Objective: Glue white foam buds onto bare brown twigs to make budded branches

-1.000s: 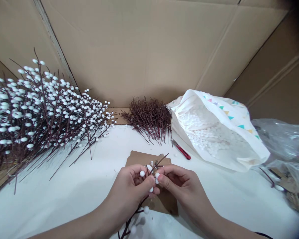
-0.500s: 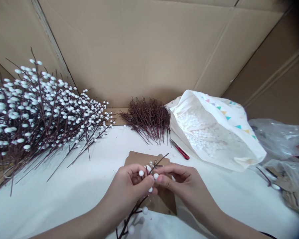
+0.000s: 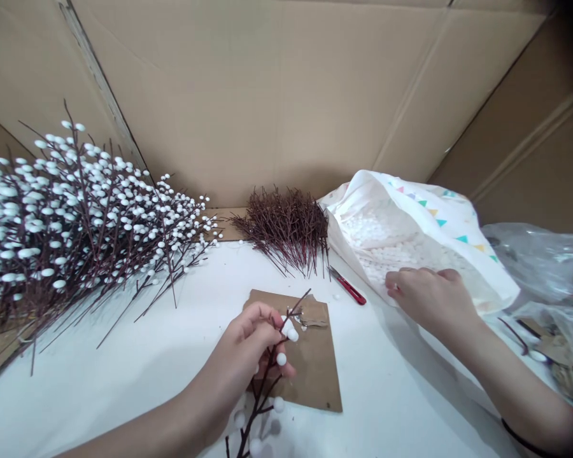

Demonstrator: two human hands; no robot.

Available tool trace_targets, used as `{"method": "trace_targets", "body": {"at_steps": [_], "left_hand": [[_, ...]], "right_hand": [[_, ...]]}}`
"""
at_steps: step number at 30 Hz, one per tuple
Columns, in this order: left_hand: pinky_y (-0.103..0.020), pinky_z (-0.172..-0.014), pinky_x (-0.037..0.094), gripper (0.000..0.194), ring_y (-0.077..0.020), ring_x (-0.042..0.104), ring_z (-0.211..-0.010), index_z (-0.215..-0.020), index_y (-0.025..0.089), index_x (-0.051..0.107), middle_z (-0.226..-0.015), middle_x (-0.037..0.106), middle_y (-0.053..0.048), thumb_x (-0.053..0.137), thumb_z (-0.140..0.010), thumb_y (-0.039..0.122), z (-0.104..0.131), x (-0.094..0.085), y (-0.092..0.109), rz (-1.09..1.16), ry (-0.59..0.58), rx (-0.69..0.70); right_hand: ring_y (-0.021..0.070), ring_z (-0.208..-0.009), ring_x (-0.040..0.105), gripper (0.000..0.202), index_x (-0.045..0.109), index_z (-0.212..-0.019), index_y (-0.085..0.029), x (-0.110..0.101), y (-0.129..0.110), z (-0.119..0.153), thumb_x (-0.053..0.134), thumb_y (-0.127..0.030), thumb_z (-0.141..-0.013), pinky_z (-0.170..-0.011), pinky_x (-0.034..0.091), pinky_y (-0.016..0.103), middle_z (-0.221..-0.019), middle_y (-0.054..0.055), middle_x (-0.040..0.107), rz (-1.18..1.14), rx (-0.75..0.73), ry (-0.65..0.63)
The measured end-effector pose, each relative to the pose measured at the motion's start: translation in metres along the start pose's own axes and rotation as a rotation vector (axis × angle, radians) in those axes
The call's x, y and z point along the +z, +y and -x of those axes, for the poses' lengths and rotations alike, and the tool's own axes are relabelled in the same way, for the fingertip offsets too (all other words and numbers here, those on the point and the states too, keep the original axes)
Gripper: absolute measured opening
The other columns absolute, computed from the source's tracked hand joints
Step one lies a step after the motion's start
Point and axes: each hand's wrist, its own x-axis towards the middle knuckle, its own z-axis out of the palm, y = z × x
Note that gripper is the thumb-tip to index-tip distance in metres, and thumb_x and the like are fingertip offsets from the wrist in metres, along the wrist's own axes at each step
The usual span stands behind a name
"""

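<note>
My left hand [image 3: 258, 346] pinches a dark brown artificial berry branch [image 3: 262, 397] between thumb and fingers, above a cardboard piece [image 3: 315, 375]. White foam balls sit on several of its twigs, and the branch's bare tip points up and away. At the mouth of a white cloth bag [image 3: 458, 219] is my right hand [image 3: 427, 296], back upward and fingers curled; its fingertips are hidden, and whatever they hold cannot be seen. Loose white balls [image 3: 391, 254] lie inside the bag. A smear of whitish glue [image 3: 305, 318] marks the cardboard's far part.
A large heap of branches with white berries [image 3: 86, 210] lies at left. Bare brown twigs [image 3: 286, 226] are bundled at the back, near a red-handled cutter [image 3: 348, 286]. Clear plastic bags [image 3: 539, 254] lie at far right. Tall cardboard walls [image 3: 267, 95] enclose the white table [image 3: 172, 356].
My right hand has left the branch and moved right to the bag's mouth. The left hand keeps the branch, with more of its stem and balls now showing.
</note>
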Motion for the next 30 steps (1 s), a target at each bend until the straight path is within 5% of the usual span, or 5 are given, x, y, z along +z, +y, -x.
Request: {"method": "trace_targets", "body": {"at_steps": [7,21,30], "left_hand": [[-0.015,-0.048,0.036,0.020,-0.0085,0.059,-0.051,-0.075,0.022,0.048,-0.059,0.048,0.008,0.057,-0.084,0.038,0.002,0.002,0.001,0.000,0.027,-0.024],[-0.024,-0.059,0.049,0.022,-0.0087,0.053,-0.052,-0.074,0.021,0.051,-0.061,0.050,0.007,0.062,-0.081,0.039,0.003,0.000,-0.002,0.096,-0.006,-0.014],[-0.013,-0.049,0.036,0.022,-0.0069,0.051,-0.053,-0.073,0.021,0.050,-0.060,0.051,0.005,0.057,-0.084,0.038,0.005,-0.001,0.003,-0.002,0.034,-0.012]], "right_hand": [[0.0297,-0.077,0.063,0.022,0.060,-0.069,-0.016,-0.008,0.007,0.004,0.046,-0.008,-0.084,-0.067,0.026,0.040,-0.073,0.016,0.068,0.060,-0.023,0.034],[0.0311,-0.074,0.062,0.028,0.061,-0.065,-0.016,-0.001,0.004,0.006,0.043,-0.007,-0.085,-0.070,0.026,0.043,-0.069,0.019,0.069,0.096,-0.090,0.110],[0.0302,-0.075,0.061,0.026,0.061,-0.069,-0.014,-0.002,-0.006,-0.001,0.041,-0.007,-0.083,-0.078,0.030,0.047,-0.062,0.014,0.065,-0.012,0.006,0.257]]}}
